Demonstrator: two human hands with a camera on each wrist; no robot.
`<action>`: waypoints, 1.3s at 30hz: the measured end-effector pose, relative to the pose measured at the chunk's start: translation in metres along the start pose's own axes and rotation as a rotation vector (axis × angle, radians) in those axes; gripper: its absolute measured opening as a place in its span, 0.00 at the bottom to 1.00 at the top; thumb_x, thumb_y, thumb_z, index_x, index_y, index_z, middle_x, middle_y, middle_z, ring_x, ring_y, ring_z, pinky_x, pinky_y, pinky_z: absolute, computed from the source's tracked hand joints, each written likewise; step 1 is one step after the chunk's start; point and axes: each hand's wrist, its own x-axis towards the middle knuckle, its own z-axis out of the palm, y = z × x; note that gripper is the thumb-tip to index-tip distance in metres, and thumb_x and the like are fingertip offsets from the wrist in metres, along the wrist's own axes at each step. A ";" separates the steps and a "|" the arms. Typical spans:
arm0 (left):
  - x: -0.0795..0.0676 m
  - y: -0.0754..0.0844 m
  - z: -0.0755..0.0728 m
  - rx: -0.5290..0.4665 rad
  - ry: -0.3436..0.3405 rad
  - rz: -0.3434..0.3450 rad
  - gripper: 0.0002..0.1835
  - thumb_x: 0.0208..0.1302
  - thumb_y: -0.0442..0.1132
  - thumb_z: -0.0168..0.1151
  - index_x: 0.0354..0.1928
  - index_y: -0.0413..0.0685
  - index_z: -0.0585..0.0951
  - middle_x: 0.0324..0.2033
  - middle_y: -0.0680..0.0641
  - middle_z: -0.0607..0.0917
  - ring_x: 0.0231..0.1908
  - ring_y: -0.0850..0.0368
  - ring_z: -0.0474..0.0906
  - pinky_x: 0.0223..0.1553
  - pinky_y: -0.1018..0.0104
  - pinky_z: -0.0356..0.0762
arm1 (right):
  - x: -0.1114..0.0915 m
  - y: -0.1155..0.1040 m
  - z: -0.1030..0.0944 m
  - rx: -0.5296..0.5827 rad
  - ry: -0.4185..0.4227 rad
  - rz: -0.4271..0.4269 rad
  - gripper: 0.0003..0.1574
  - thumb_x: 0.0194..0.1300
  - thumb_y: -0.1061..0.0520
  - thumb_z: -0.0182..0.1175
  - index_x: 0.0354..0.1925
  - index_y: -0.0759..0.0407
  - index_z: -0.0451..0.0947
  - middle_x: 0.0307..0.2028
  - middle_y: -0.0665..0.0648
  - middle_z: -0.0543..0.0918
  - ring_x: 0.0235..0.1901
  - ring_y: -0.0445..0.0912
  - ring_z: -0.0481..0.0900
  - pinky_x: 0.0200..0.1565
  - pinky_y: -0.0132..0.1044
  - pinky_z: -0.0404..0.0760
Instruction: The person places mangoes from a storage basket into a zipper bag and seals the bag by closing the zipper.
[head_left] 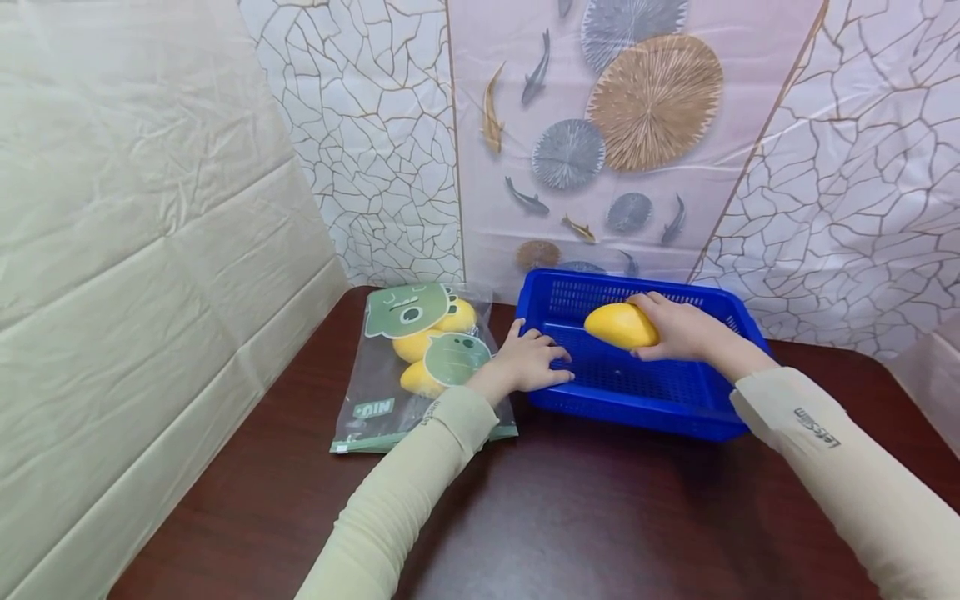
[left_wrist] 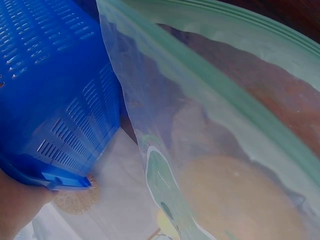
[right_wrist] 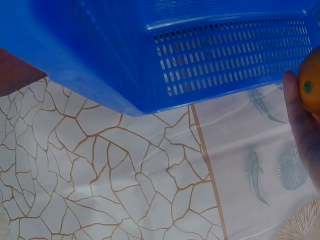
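Observation:
My right hand (head_left: 678,327) grips a yellow mango (head_left: 621,326) over the blue plastic basket (head_left: 637,418). The right wrist view catches part of that mango (right_wrist: 311,85), with a green stem spot, at its right edge. At the basket's left rim, my left hand (head_left: 525,360) holds on with fingers bent over the edge. Left of the basket lies a clear zip bag (head_left: 375,375) with green cartoon prints and several yellow mangoes (head_left: 416,343) inside. The bag's green zip edge (left_wrist: 220,95) crosses the left wrist view, a mango showing dimly through the plastic.
A dark brown table (head_left: 585,508) bears the bag and basket. Behind them stands a patterned wall covering (head_left: 390,142) with fish and round motifs. Pale creased sheeting (head_left: 150,250) rises along the table's left side.

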 end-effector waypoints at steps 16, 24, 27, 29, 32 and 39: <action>0.002 -0.001 0.002 -0.010 0.012 0.002 0.23 0.67 0.63 0.44 0.59 0.69 0.75 0.62 0.57 0.73 0.66 0.55 0.62 0.71 0.44 0.37 | -0.021 -0.003 0.013 0.083 0.097 0.016 0.45 0.48 0.51 0.70 0.58 0.71 0.63 0.42 0.68 0.75 0.32 0.51 0.75 0.35 0.48 0.75; 0.001 -0.001 0.002 -0.011 0.010 0.004 0.22 0.68 0.61 0.43 0.59 0.69 0.75 0.62 0.58 0.74 0.66 0.55 0.62 0.71 0.44 0.37 | -0.026 -0.011 0.019 0.103 0.122 0.047 0.46 0.49 0.51 0.70 0.60 0.70 0.63 0.44 0.68 0.75 0.34 0.52 0.74 0.36 0.49 0.75; 0.001 0.000 0.003 -0.006 0.014 0.002 0.21 0.68 0.61 0.43 0.58 0.70 0.75 0.62 0.58 0.74 0.66 0.56 0.62 0.71 0.44 0.38 | -0.030 -0.016 0.019 0.116 0.131 0.045 0.46 0.49 0.52 0.69 0.60 0.70 0.63 0.44 0.68 0.75 0.35 0.53 0.74 0.36 0.49 0.75; 0.001 0.000 0.002 -0.009 0.018 0.001 0.21 0.68 0.61 0.43 0.58 0.70 0.75 0.62 0.58 0.74 0.66 0.56 0.62 0.71 0.44 0.38 | -0.033 -0.018 0.018 0.119 0.138 0.037 0.45 0.49 0.53 0.69 0.60 0.70 0.63 0.44 0.68 0.75 0.34 0.52 0.74 0.35 0.48 0.75; 0.000 0.000 0.002 -0.017 0.019 0.007 0.21 0.68 0.61 0.44 0.58 0.69 0.75 0.62 0.58 0.74 0.66 0.55 0.63 0.71 0.44 0.38 | -0.036 -0.021 0.018 0.116 0.150 0.028 0.45 0.48 0.53 0.69 0.60 0.69 0.63 0.43 0.67 0.75 0.33 0.51 0.74 0.34 0.46 0.75; -0.001 0.001 -0.001 -0.032 0.021 0.008 0.21 0.68 0.60 0.45 0.57 0.69 0.76 0.61 0.58 0.74 0.65 0.55 0.63 0.71 0.44 0.39 | -0.044 -0.024 0.019 0.119 0.163 0.035 0.46 0.49 0.52 0.69 0.61 0.68 0.62 0.43 0.66 0.75 0.33 0.50 0.72 0.33 0.44 0.73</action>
